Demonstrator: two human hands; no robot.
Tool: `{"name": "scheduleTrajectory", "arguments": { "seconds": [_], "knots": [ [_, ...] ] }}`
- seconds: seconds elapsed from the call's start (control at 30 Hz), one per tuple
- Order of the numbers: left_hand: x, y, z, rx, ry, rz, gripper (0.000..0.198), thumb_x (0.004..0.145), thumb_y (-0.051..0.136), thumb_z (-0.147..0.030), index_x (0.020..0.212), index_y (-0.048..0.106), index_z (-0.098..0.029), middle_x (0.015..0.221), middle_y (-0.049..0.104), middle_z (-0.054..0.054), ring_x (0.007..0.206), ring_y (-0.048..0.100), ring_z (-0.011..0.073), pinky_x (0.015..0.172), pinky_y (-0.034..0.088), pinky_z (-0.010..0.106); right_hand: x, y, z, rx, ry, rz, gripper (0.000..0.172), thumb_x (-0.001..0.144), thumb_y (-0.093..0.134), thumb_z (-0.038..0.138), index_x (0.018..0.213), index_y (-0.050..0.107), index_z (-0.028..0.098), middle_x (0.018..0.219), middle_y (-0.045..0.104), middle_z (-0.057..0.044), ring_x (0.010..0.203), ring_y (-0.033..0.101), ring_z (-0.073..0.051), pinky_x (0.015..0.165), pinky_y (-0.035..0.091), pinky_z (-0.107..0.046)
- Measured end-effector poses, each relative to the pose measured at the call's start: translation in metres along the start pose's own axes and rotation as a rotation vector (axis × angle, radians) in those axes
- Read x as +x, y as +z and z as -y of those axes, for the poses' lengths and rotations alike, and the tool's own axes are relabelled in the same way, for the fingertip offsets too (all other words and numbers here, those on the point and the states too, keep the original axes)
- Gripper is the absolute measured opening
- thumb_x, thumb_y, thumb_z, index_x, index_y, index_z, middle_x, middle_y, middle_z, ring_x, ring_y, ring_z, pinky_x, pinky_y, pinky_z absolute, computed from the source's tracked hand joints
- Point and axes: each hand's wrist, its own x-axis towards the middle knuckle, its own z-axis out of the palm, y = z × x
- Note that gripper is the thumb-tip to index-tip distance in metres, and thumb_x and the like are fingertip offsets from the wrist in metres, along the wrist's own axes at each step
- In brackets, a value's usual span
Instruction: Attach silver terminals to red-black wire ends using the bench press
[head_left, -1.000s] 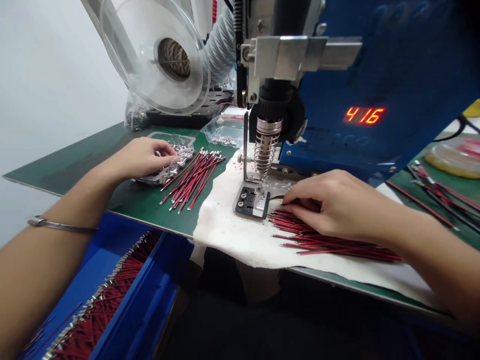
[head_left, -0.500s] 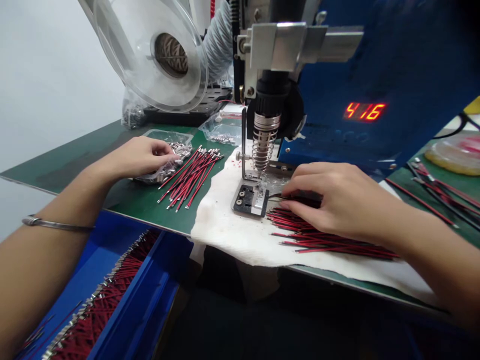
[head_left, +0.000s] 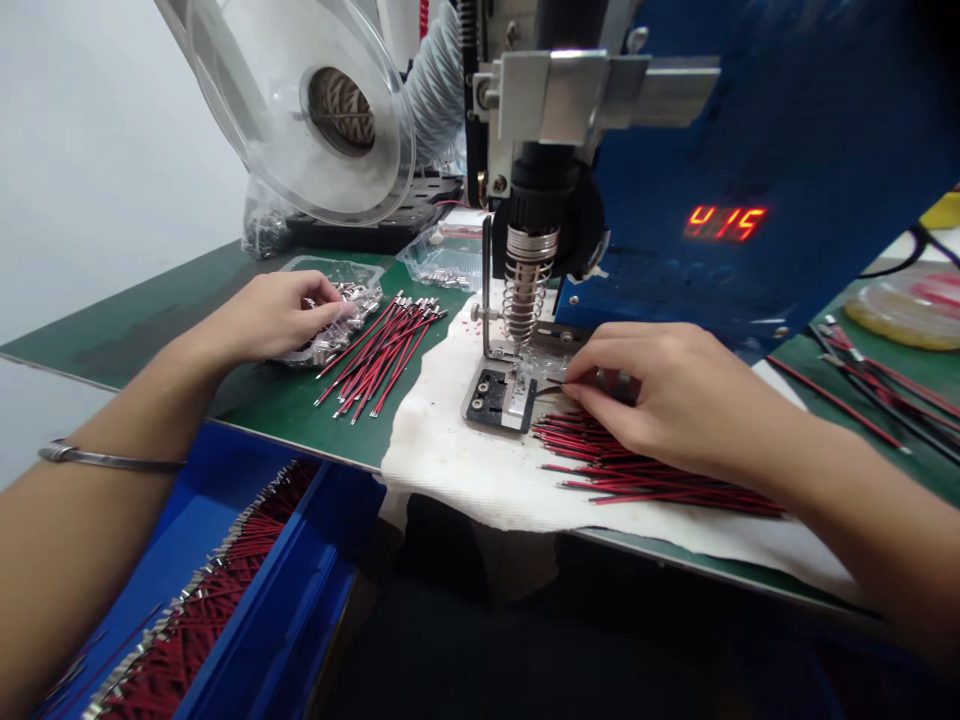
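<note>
My left hand [head_left: 289, 315] reaches over a clear plastic tray [head_left: 371, 272] of small silvery metal parts [head_left: 360, 300]. Its fingers are curled together among them; whatever they grip is hidden. Beside the tray lies a fan of red and black wires [head_left: 379, 350] with metal pieces on their far ends. My right hand [head_left: 652, 385] pinches a thin dark wire [head_left: 551, 389] between thumb and forefinger, its end at a small black and metal jig [head_left: 502, 400]. Under that hand a pile of red and black wires [head_left: 622, 470] rests on white cloth. The spring-wrapped soldering tip [head_left: 525, 290] stands just above the jig.
A blue machine [head_left: 675, 270] with a lit red display fills the right. A clear round fume hood [head_left: 262, 110] hangs at upper left. Below the table edge, a blue bin [head_left: 262, 590] holds many finished-looking wires. More wires [head_left: 892, 390] lie far right, near a round container [head_left: 911, 310].
My right fingers have shifted slightly and pinch the wire more tightly at the jig. My left hand stays at the tray. The display went from 416 to 415.
</note>
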Motion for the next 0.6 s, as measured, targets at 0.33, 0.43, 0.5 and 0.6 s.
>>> {"name": "scheduleTrajectory", "arguments": {
  "seconds": [0.33,0.43,0.5,0.6],
  "knots": [
    [0.005,-0.018,-0.007,-0.050,0.060,-0.307,0.019,0.076,0.090,-0.013,0.071,0.072,-0.015,0.045,0.050,-0.015,0.050,0.041,0.0043,0.051,0.025,0.017,-0.001,-0.001,0.002,0.073,-0.011,-0.094,0.013,0.100,0.055,0.025,0.099,0.068,0.022,0.095,0.077,-0.002,0.079,0.071,-0.019,0.069,0.049,-0.030],
    [-0.018,-0.018,-0.023,-0.172,0.200,-0.469,0.014,0.076,0.089,-0.015,0.077,0.075,-0.014,0.051,0.054,-0.012,0.047,0.041,0.0031,0.048,0.027,0.019,0.000,-0.002,0.002,0.103,-0.051,-0.131,0.013,0.101,0.055,0.024,0.100,0.068,0.020,0.097,0.076,-0.004,0.082,0.071,-0.019,0.072,0.050,-0.030],
    [-0.047,-0.007,-0.038,-0.289,0.292,-0.376,0.013,0.079,0.086,-0.021,0.083,0.075,-0.015,0.059,0.061,-0.009,0.050,0.046,0.0039,0.049,0.034,0.019,0.000,-0.002,0.003,0.115,-0.080,-0.149,0.012,0.101,0.057,0.023,0.099,0.068,0.019,0.096,0.076,-0.005,0.082,0.071,-0.019,0.071,0.050,-0.029],
    [-0.093,0.019,-0.063,-0.505,0.284,-0.214,0.013,0.086,0.082,-0.028,0.088,0.074,-0.019,0.065,0.061,-0.005,0.053,0.047,0.0060,0.048,0.036,0.021,0.000,-0.003,0.006,0.162,-0.118,-0.167,0.011,0.100,0.061,0.024,0.097,0.070,0.019,0.091,0.074,-0.004,0.077,0.069,-0.016,0.067,0.049,-0.027]
  ]
}}
